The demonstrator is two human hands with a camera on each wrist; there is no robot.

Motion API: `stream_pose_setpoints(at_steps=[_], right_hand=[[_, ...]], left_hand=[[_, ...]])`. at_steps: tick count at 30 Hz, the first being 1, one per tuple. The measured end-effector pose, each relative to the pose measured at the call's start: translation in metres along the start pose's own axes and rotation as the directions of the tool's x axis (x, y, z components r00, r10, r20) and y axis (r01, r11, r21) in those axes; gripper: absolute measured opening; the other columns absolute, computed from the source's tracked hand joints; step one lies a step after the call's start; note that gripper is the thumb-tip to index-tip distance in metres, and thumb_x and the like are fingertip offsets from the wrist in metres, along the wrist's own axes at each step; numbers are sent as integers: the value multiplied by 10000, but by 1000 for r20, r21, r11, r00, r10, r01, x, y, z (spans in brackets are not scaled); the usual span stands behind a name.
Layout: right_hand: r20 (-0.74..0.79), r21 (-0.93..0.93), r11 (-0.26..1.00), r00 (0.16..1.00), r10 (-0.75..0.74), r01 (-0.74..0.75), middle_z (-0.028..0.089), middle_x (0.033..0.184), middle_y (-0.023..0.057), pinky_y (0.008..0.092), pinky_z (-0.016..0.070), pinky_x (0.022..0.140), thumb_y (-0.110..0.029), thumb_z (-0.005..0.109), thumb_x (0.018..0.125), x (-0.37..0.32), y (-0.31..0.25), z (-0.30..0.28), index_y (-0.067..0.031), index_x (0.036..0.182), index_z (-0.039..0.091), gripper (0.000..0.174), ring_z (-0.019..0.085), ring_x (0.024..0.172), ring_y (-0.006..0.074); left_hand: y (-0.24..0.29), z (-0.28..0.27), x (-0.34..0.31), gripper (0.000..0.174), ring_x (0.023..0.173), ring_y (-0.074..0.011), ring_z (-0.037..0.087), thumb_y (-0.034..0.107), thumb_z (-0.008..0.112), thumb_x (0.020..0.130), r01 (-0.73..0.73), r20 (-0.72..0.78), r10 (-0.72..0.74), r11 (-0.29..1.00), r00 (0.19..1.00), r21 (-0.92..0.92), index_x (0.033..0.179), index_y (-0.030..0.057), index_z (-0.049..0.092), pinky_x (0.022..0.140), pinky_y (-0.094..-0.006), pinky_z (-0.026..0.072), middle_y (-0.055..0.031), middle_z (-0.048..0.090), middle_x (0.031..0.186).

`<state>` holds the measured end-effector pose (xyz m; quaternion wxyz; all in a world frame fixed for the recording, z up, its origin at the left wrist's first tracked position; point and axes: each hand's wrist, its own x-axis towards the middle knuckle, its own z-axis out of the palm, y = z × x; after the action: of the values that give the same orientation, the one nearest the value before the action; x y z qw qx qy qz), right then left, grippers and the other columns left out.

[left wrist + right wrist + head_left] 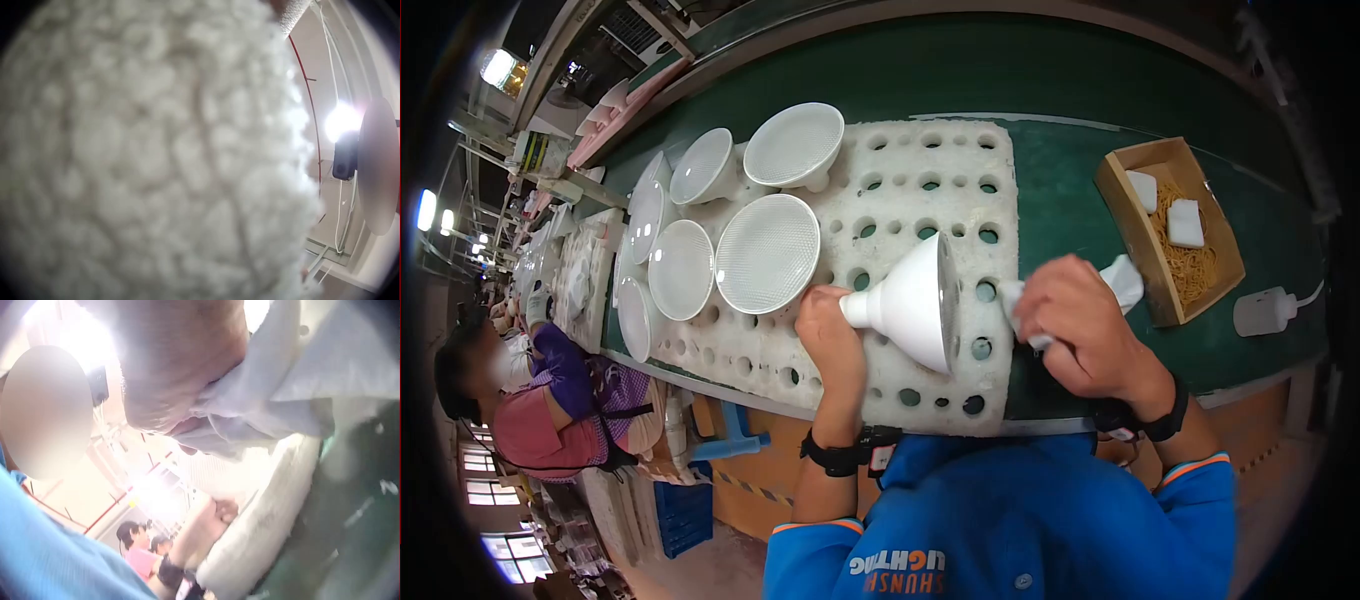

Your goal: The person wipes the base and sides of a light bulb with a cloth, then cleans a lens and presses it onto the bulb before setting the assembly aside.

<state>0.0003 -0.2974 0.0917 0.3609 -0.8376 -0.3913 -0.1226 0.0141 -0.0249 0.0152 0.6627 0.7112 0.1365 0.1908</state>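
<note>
My left hand (831,335) grips a white lamp bulb (908,305) by its narrow neck, the wide lens end tilted toward the right. Below it lies a white foam board (880,215) full of round holes. In my right hand (1080,325) is a crumpled white cloth (1122,281), pinched between curled fingers just right of the bulb's face. The right wrist view shows the cloth (269,400) hanging from the fingers. Close foam fills most of the left wrist view, hiding the left hand there.
Several lamp bulbs (768,253) stand lens-up in the foam's left part. A wooden box (1157,270) with rubber bands and white blocks lies at right, beside a squeeze bottle (1265,312). Another person (550,400) works at the far left along the green bench (1055,180).
</note>
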Motion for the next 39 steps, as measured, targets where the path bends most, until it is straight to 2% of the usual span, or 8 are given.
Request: stream_pose_setpoints(at_steps=[2, 6, 10, 22, 28, 31, 37, 39], right_hand=[[-164, -136, 987, 985, 58, -81, 598, 965, 112, 378, 443, 717, -22, 619, 651, 15, -9, 8, -50, 928, 626, 278, 562, 822, 281], [-163, 132, 990, 984, 69, -47, 575, 1035, 143, 381, 486, 780, -73, 722, 694, 28, -30, 24, 1, 1047, 586, 386, 575, 908, 311], [-120, 183, 978, 985, 127, -104, 575, 1005, 155, 360, 497, 780, -138, 768, 692, 46, -32, 23, -1, 1063, 569, 444, 577, 928, 317], [-82, 76, 984, 984, -156, 162, 637, 886, 117, 331, 523, 644, -224, 812, 640, 53, -5, 13, -34, 984, 609, 442, 633, 775, 283], [-13, 160, 985, 998, -68, 69, 638, 876, 110, 332, 516, 622, -219, 809, 641, 60, -3, 8, -44, 974, 611, 425, 632, 746, 271], [-47, 104, 983, 988, -148, 152, 619, 839, 95, 335, 507, 598, -218, 785, 674, 60, -4, 10, -47, 964, 605, 381, 617, 710, 267], [121, 18, 960, 952, -281, 281, 519, 737, 46, 296, 467, 515, -135, 664, 690, 52, -8, 6, -77, 907, 595, 235, 554, 621, 203], [58, 38, 953, 951, -303, 301, 510, 734, 37, 280, 463, 508, -122, 640, 672, 46, -13, 14, -86, 897, 595, 233, 551, 620, 185]], left_hand=[[0, 0, -2, 263, 625, -112, 483, 135, 398, 893, 6, 1, -6, 999, 1000, -32, 759, -29, 553, 595, -263, 410, -64, 548, 686], [6, 2, -5, 250, 640, -120, 486, 120, 395, 878, 39, -14, -40, 998, 999, -51, 753, -32, 549, 613, -271, 413, -66, 546, 686], [-1, 0, -5, 241, 635, -117, 473, 116, 392, 866, -67, -14, 68, 998, 998, 19, 751, -30, 546, 615, -270, 409, -62, 539, 673], [3, 2, -7, 241, 630, -116, 456, 114, 382, 856, -97, -15, 97, 995, 995, -16, 739, -29, 535, 610, -272, 397, -64, 527, 664], [2, 3, -8, 241, 634, -120, 455, 113, 378, 855, -122, -27, 123, 992, 992, 16, 743, -29, 536, 621, -274, 398, -66, 527, 671], [4, 3, -8, 242, 636, -121, 456, 114, 376, 856, -131, -28, 132, 991, 991, 19, 744, -28, 537, 626, -273, 399, -67, 528, 675], [8, 5, -8, 242, 634, -126, 460, 120, 382, 860, -167, -23, 169, 983, 985, 80, 747, -30, 536, 631, -277, 405, -72, 529, 674], [7, 5, -7, 242, 630, -128, 461, 121, 383, 860, -191, -28, 195, 977, 980, 99, 745, -30, 534, 630, -281, 407, -73, 529, 673]])
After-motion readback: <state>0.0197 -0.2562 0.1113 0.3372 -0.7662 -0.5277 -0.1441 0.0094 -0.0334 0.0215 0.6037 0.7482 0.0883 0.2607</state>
